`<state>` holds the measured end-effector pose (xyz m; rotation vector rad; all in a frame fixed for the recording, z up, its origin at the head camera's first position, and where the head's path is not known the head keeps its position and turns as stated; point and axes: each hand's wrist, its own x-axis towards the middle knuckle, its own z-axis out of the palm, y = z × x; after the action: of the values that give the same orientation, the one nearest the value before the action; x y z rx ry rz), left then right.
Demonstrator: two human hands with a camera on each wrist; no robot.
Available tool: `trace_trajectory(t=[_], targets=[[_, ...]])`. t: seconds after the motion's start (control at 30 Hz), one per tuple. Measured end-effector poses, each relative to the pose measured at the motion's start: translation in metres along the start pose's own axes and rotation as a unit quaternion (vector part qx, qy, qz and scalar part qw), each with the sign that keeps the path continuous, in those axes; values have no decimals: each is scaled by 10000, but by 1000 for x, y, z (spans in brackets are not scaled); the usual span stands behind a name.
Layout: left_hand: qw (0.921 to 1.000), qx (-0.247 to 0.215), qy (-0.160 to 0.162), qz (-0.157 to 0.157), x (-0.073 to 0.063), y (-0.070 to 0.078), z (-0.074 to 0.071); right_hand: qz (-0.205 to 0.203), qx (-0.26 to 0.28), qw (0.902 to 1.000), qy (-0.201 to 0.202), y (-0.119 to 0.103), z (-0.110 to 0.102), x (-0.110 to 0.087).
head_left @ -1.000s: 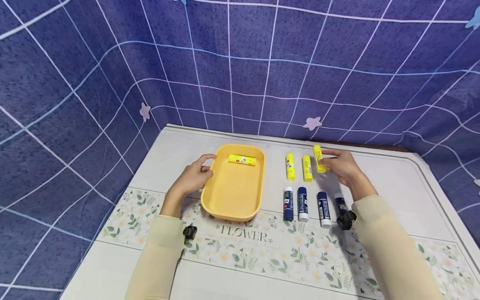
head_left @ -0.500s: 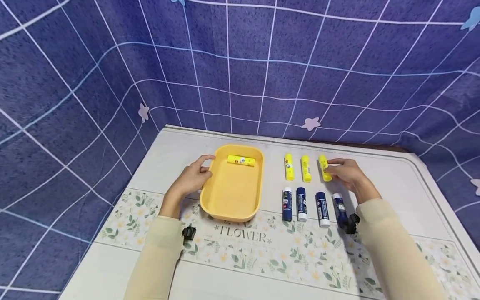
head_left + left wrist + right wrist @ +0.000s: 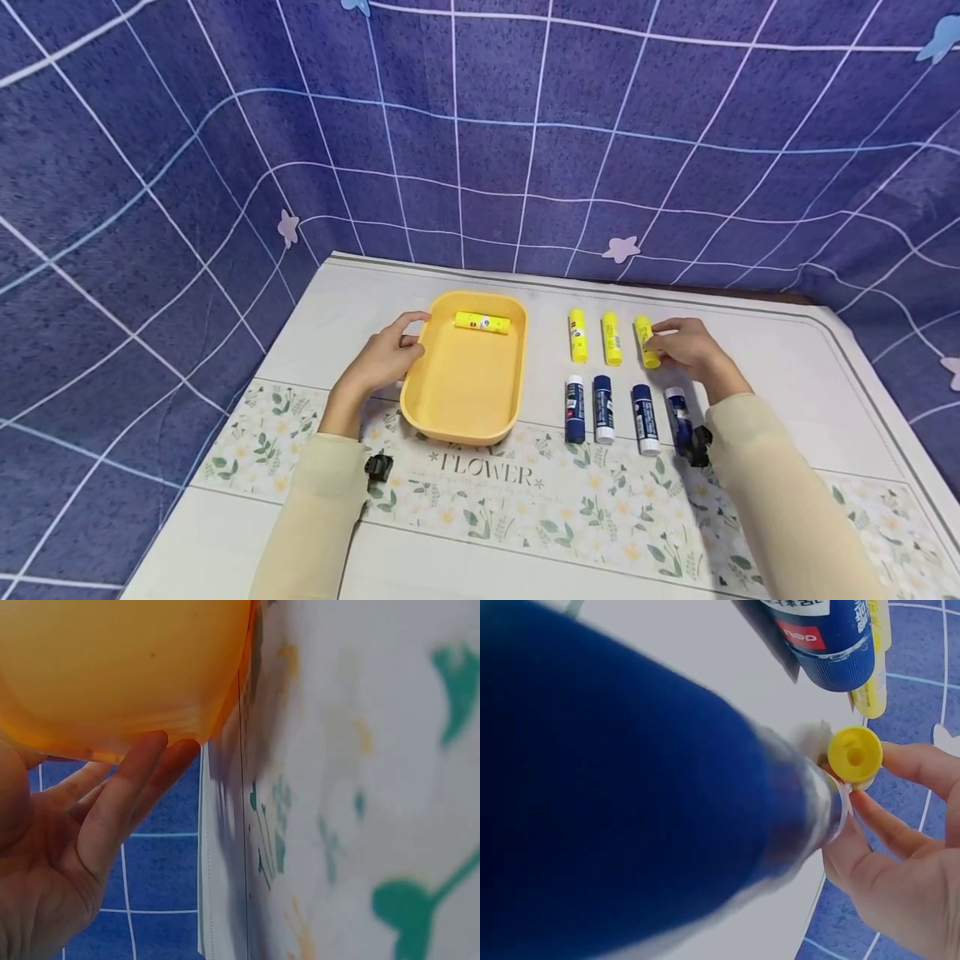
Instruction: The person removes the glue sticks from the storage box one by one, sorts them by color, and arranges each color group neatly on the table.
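My right hand (image 3: pixel 690 348) pinches a yellow glue stick (image 3: pixel 644 337) that lies at the right end of a row. Two more yellow glue sticks, one (image 3: pixel 577 336) and another (image 3: pixel 611 339), lie to its left. In the right wrist view, its round yellow end (image 3: pixel 856 754) shows between the fingertips. On the left, my left hand (image 3: pixel 381 357) touches the outer left wall of a yellow tray (image 3: pixel 465 392) with extended fingers, as the left wrist view shows. Inside the tray, near its far end, one yellow glue stick (image 3: pixel 482 322) lies crosswise.
Several blue-and-white glue sticks stand in a nearer row: one (image 3: pixel 575 410), another (image 3: pixel 603 408), a third (image 3: pixel 645 419) and a rightmost one (image 3: pixel 677 417), partly hidden by the wrist camera. A flower-printed cloth (image 3: pixel 525 533) covers the table. A blue gridded curtain (image 3: pixel 480 142) hangs behind.
My right hand has brought the yellow glue stick down and nearer, from a raised, tilted position into line with the other two. The left hand and tray have stayed put.
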<state>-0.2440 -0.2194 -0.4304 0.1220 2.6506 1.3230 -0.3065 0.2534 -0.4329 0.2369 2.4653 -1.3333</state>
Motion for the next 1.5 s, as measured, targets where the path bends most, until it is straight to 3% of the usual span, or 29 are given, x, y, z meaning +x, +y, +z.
trace_trajectory(t=[0.3,0.6,0.77,1.03,1.23,1.5], targets=[[10000,-69,-4,-26,1,0,1,97,-719,9973,125,-5,2,0],[10000,-47,-22,-36,0,1,-1,85,-760,9970,84,-6,0,-3],[9999,-54,-25,-85,-1,1,0,-63,-827,9962,268,-8,-5,-6],[10000,23,53,-69,1,1,0,-909,277,9934,638,-24,-9,-12],[10000,-4,18,-84,1,-1,1,-1378,1169,9834,177,-46,1,-15],[10000,-5,36,-40,0,2,1,-1636,1600,9731,-265,-82,33,-17]])
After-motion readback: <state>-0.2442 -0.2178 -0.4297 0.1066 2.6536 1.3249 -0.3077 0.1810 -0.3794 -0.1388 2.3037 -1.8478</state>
